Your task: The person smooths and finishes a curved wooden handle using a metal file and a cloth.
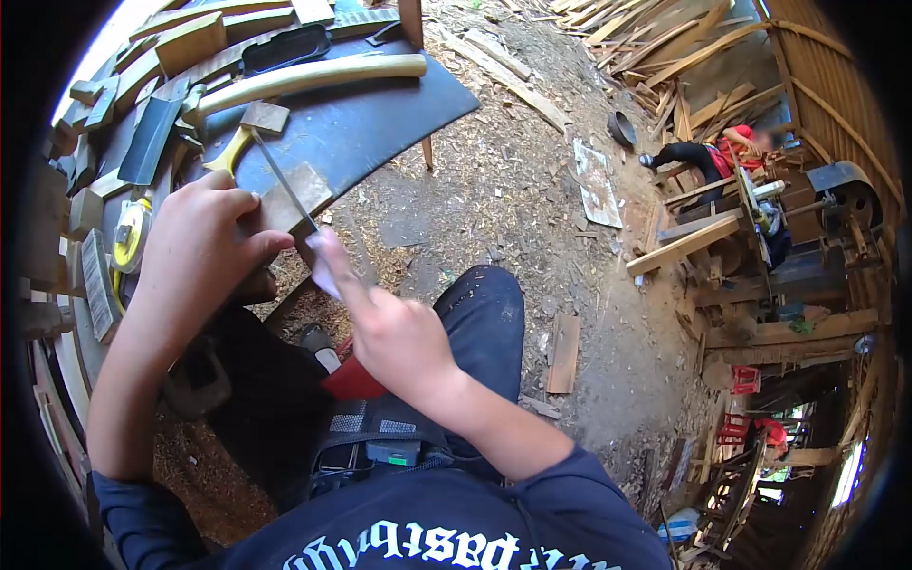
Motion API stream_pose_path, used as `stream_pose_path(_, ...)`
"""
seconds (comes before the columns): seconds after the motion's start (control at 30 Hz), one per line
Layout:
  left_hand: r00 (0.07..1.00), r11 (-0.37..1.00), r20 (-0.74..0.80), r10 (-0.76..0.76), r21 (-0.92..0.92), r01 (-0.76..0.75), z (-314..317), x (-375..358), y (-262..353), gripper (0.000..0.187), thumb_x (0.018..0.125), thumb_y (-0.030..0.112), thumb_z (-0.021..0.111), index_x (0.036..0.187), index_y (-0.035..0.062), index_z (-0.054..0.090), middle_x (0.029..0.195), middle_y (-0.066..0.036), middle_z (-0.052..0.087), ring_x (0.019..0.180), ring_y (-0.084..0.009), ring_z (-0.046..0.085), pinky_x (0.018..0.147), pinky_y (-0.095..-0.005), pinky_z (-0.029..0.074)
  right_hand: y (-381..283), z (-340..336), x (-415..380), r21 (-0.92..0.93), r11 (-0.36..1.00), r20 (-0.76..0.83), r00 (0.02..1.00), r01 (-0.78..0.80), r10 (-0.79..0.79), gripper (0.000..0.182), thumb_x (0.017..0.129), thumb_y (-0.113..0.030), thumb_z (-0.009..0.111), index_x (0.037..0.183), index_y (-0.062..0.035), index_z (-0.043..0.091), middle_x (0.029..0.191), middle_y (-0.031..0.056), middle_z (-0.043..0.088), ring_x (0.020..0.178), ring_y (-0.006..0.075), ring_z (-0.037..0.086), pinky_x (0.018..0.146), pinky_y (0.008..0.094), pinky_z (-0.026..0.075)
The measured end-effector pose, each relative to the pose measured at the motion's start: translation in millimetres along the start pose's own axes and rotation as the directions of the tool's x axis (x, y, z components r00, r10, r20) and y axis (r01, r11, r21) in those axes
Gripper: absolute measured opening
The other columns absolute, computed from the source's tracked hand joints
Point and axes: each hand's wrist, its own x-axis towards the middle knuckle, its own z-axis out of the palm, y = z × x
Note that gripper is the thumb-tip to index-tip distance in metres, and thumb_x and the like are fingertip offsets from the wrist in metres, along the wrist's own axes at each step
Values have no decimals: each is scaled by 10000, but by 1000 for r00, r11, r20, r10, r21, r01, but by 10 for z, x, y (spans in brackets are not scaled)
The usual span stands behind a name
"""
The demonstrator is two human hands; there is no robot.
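Left of centre in the frame, the left hand (199,242) is curled shut over a small wood block (294,195) at the edge of the dark bench (380,114), thumb and fingers pressed on its near side. A thin metal file (283,190) runs diagonally from its yellow handle (226,157), which lies on the bench in the upper left, across the block and down toward the middle of the frame. There the right hand (389,332) meets its lower end: the fingers (328,256) are stretched out and pinched about the tip, though blur hides just how they close on it. A curved pale wooden piece (313,76) lies across the bench above the block, with a square offcut (264,116) just beside the file's handle. A yellow tape measure (131,237) sits at the left edge of the bench, close to the left wrist, and a dark flat blade (150,141) lies above it among scraps of wood. The person's knee in dark trousers (484,323) fills the lower centre, over ground strewn with sawdust (494,190). At the upper right another person in red (736,152) crouches by a wooden workstand (722,237), well apart from the hands.
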Motion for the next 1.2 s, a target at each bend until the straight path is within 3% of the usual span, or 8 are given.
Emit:
stream_pose_path(0.1,1000,1000,-8,8,14,-8,-16,-6,-11,401,700,352,913,865,7,793,832,-170,656,832,-367,697,771,-461,552,13,-78,-184,22,998,92,994,-63,61,936,820,-2,606,1680,-126,255,773,159,699,555,303,695,544,453,593)
stream_pose_path(0.23,1000,1000,16,9,4,-9,20,27,4,406,693,355,918,856,6,789,821,-164,650,791,-364,680,743,-458,544,37,-7,312,-40,998,47,998,41,-39,938,828,-30,621,1682,-117,242,734,132,675,578,309,705,544,438,599)
stream_pose_path(0.27,1000,1000,24,-8,-1,8,22,28,4,409,691,358,918,854,6,788,820,-162,650,785,-363,678,740,-457,543,19,57,425,-32,999,-12,1000,27,-27,832,899,-53,589,1670,-165,298,638,144,628,536,339,671,538,490,568)
stream_pose_path(0.57,1000,1000,12,7,-9,-7,30,14,-57,406,682,298,938,896,-11,782,831,-153,664,767,-333,684,708,-432,536,2,-86,-34,20,1000,-64,998,15,-13,947,804,53,588,1677,-136,274,658,134,648,541,319,680,526,461,574)
stream_pose_path(0.6,999,999,30,-13,-30,14,31,31,-39,399,689,312,932,877,-6,783,835,-158,666,783,-344,688,725,-438,542,7,-104,83,-6,1000,32,999,2,-1,953,809,40,595,1682,-137,256,688,145,660,560,323,691,531,463,579)
stream_pose_path(0.7,999,998,42,-28,-49,30,34,51,-12,389,701,326,923,859,-2,785,843,-167,672,800,-357,691,746,-444,548,-4,0,400,-50,998,35,999,28,-26,963,811,22,604,1686,-132,233,714,155,670,575,326,698,536,464,585)
stream_pose_path(0.97,999,999,-13,43,17,-43,43,14,-59,422,674,330,937,899,3,793,791,-143,660,734,-327,684,687,-438,529,-7,-102,-20,-28,1000,68,998,-6,7,921,858,-14,582,1692,-124,209,649,138,651,522,300,689,507,453,591)
stream_pose_path(1.2,998,997,-33,57,46,-55,66,1,-67,440,665,346,943,904,5,799,772,-137,643,707,-320,677,668,-432,528,-43,31,238,-19,1000,-13,1000,-1,1,906,859,-28,584,1687,-134,232,649,152,648,528,325,681,518,470,578)
